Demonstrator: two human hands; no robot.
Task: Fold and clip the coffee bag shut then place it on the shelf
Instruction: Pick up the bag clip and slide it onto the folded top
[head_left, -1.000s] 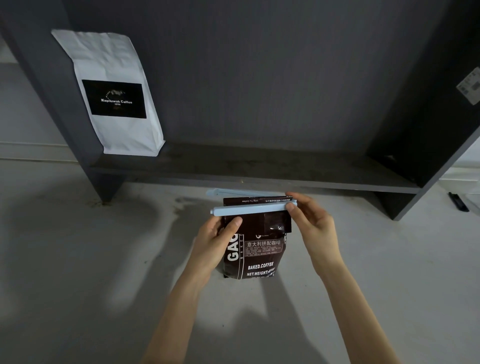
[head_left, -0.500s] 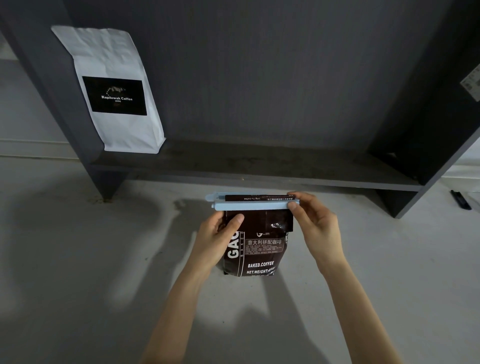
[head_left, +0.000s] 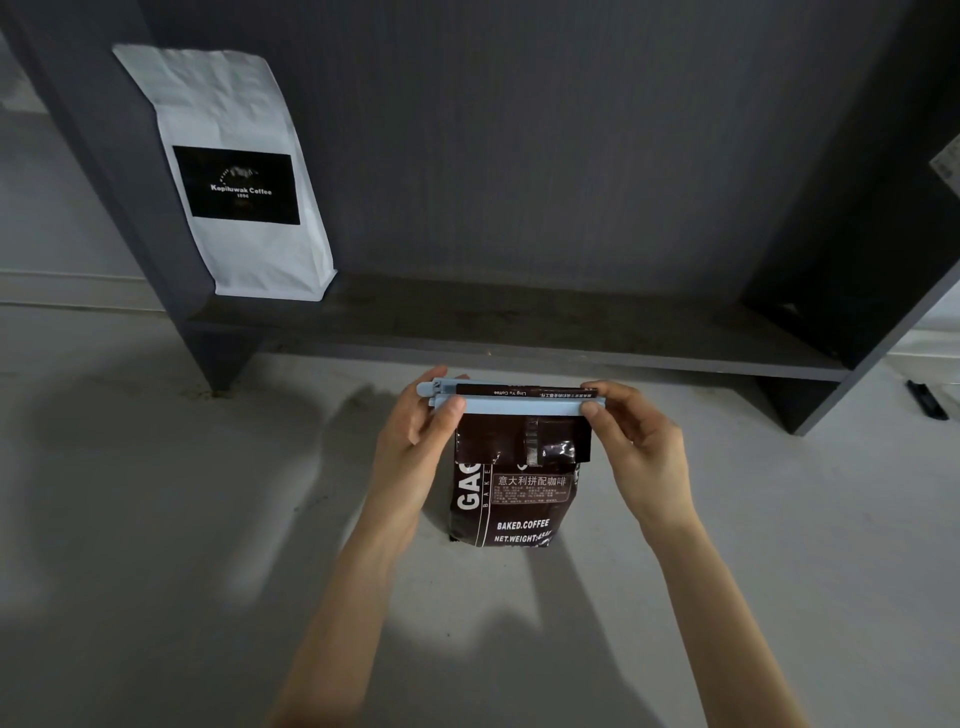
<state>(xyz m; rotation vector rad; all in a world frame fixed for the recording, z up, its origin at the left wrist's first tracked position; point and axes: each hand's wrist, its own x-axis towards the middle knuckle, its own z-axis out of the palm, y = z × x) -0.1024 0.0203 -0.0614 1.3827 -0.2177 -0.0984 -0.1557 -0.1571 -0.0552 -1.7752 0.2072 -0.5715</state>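
A dark brown coffee bag (head_left: 511, 499) with white lettering stands upright on the pale floor, its top folded over. A long light-blue clip (head_left: 514, 406) lies across the folded top, its two bars nearly together around the fold. My left hand (head_left: 415, 441) pinches the clip's left, hinged end. My right hand (head_left: 631, 441) pinches its right end between thumb and fingers. The dark grey shelf (head_left: 519, 325) runs just beyond the bag.
A white coffee bag (head_left: 244, 171) with a black label leans at the shelf's left end against the side panel. The shelf's right upright (head_left: 852, 395) stands to the right. A small black object (head_left: 924, 400) lies on the floor at far right.
The clip's rear bar has swung in against the front bar over the folded top. My left hand rose from the bag's side to the clip's left end.
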